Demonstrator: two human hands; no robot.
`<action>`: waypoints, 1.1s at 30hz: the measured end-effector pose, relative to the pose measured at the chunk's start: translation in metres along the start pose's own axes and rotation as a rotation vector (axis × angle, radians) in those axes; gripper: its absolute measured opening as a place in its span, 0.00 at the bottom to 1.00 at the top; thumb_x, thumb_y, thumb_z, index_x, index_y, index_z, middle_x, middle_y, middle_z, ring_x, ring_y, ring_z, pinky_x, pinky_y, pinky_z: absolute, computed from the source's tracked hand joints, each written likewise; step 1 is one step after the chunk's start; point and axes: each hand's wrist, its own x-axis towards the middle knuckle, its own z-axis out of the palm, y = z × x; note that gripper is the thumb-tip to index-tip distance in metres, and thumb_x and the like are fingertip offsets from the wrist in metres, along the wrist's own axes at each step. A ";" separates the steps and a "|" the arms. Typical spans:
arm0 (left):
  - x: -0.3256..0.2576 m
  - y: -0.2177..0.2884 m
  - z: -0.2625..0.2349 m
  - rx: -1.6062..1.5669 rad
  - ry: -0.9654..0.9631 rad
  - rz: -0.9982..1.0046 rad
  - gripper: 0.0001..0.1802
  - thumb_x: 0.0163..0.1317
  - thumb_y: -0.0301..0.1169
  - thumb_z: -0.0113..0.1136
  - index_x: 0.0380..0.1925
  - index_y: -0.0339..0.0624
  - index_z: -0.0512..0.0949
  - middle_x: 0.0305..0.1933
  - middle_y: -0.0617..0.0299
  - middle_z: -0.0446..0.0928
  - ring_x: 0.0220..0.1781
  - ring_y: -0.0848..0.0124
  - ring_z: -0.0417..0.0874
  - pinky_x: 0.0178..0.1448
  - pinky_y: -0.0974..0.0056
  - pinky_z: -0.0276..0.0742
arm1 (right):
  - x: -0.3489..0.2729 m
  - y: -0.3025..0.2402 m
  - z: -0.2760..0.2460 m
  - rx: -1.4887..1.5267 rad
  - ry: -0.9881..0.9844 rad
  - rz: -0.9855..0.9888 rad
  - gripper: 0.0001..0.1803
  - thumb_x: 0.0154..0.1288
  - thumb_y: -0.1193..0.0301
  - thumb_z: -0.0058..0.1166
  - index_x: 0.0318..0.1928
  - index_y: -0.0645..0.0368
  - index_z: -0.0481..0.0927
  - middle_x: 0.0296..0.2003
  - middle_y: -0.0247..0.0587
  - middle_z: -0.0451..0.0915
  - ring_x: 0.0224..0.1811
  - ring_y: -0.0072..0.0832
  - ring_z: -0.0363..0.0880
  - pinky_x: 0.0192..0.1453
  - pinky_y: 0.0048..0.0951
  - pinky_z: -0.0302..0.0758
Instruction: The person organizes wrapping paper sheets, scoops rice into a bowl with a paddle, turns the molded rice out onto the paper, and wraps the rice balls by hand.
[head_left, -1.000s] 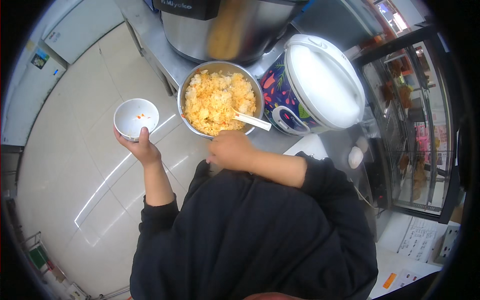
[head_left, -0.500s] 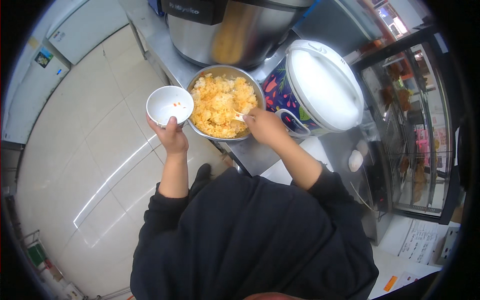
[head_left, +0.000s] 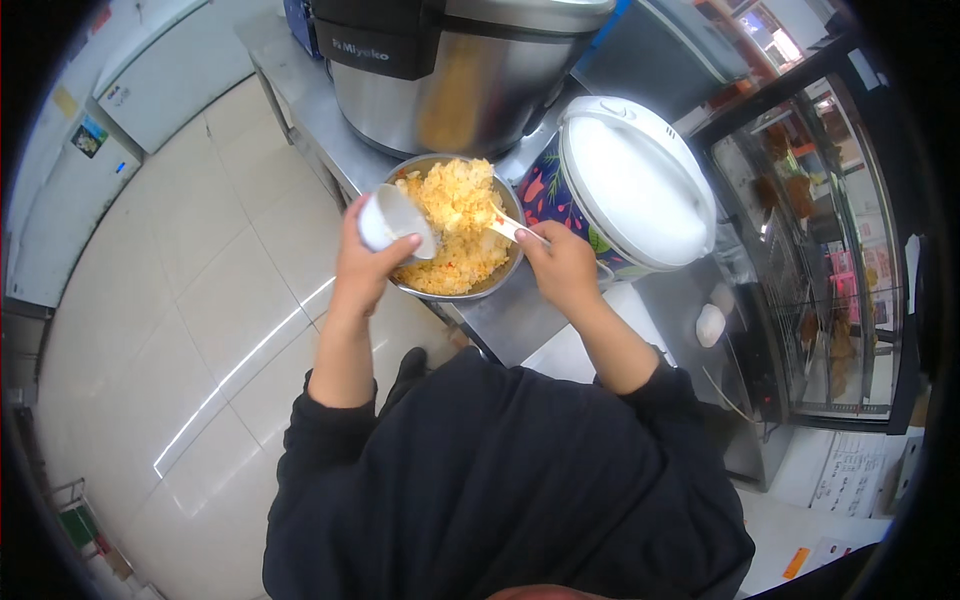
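Note:
My left hand [head_left: 365, 258] is closed round a small white bowl [head_left: 385, 222], tipped so that its mouth faces right, over the left rim of a steel mixing bowl [head_left: 517, 262]. Orange-yellow fried rice [head_left: 468, 262] fills much of that steel bowl. In my right hand [head_left: 562, 262] is the handle of a white rice paddle [head_left: 508, 224]. A big heap of rice [head_left: 460, 195] sits on the paddle's blade and hides it, raised close beside the white bowl's mouth. The inside of the white bowl is mostly turned out of sight.
Behind the steel bowl stands a large steel rice cooker [head_left: 400, 90]. To its right is a dark floral rice cooker with a white lid [head_left: 640, 185]. A glass display cabinet [head_left: 800, 250] rises at the far right. Tiled floor [head_left: 220, 290] lies left of the steel counter [head_left: 300, 110].
The paddle has come up out of the rice with a heap on it. My left hand has moved right and tilted the white bowl toward the paddle, over the steel bowl's rim.

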 end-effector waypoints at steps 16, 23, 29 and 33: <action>0.019 -0.015 0.025 -0.640 -0.330 0.146 0.49 0.40 0.29 0.69 0.63 0.42 0.53 0.58 0.55 0.65 0.61 0.61 0.67 0.65 0.58 0.66 | 0.001 -0.038 -0.044 -0.044 -0.243 -0.083 0.15 0.63 0.61 0.46 0.34 0.59 0.80 0.27 0.50 0.79 0.32 0.46 0.78 0.37 0.43 0.72; 0.018 -0.009 0.008 -0.418 -0.174 0.254 0.49 0.39 0.27 0.69 0.63 0.40 0.53 0.59 0.53 0.64 0.62 0.61 0.67 0.65 0.57 0.64 | 0.018 -0.051 -0.045 -0.344 -0.307 -0.170 0.13 0.63 0.64 0.44 0.34 0.58 0.80 0.29 0.48 0.80 0.32 0.44 0.80 0.38 0.43 0.75; 0.017 -0.034 -0.025 -0.032 0.219 0.481 0.47 0.43 0.28 0.67 0.62 0.38 0.52 0.59 0.51 0.63 0.61 0.61 0.66 0.65 0.57 0.63 | 0.018 -0.041 -0.025 -0.770 -0.306 -0.031 0.10 0.59 0.70 0.46 0.36 0.61 0.78 0.29 0.48 0.82 0.32 0.40 0.82 0.33 0.40 0.77; 0.023 -0.070 0.000 -0.379 0.339 0.519 0.46 0.45 0.31 0.63 0.63 0.38 0.48 0.59 0.51 0.61 0.62 0.60 0.65 0.65 0.57 0.63 | 0.012 -0.027 0.009 -0.832 -0.392 -0.124 0.09 0.56 0.72 0.48 0.33 0.59 0.81 0.30 0.45 0.83 0.32 0.36 0.83 0.31 0.36 0.79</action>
